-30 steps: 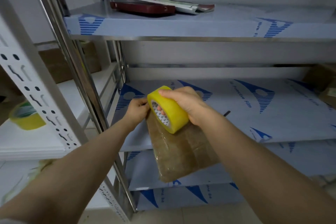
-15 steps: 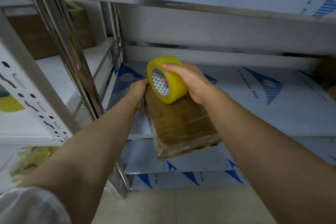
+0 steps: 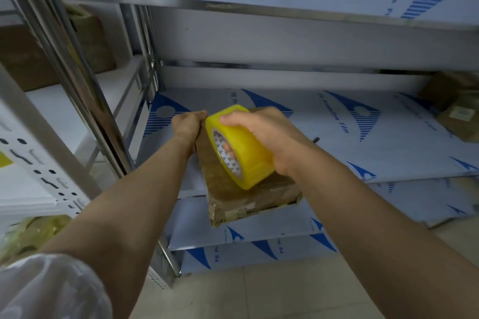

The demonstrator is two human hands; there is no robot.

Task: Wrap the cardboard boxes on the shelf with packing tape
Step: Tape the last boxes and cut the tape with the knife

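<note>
While the left hand point(image 3: 188, 128) grips the far left edge of the box point(image 3: 259, 197), its fingers curled round the cardboard, the right hand point(image 3: 269, 137) holds the roll of tape point(image 3: 243, 153) down on the box's top face. Its fingers curve over the yellow rim, and at least one digit is pushed into the core, where it shows through the hole. The box lies at the front of the shelf point(image 3: 388, 142), its near end jutting out past the shelf's edge toward the person. Its top and near side look glossy and creased, with bands crossing them, so I judge that this box already carries several turns of tape and is close to done. Whether a strip runs from the roll to the box right now I cannot tell. Two more boxes point(image 3: 457, 122) sit at the far right of the same shelf, well apart from the hands. They are too dim to say whether they are taped, so they may be what is left. On the neighbouring rack to the left stands another brown carton point(image 3: 88, 41), and whether it belongs to the job cannot be told.
</note>
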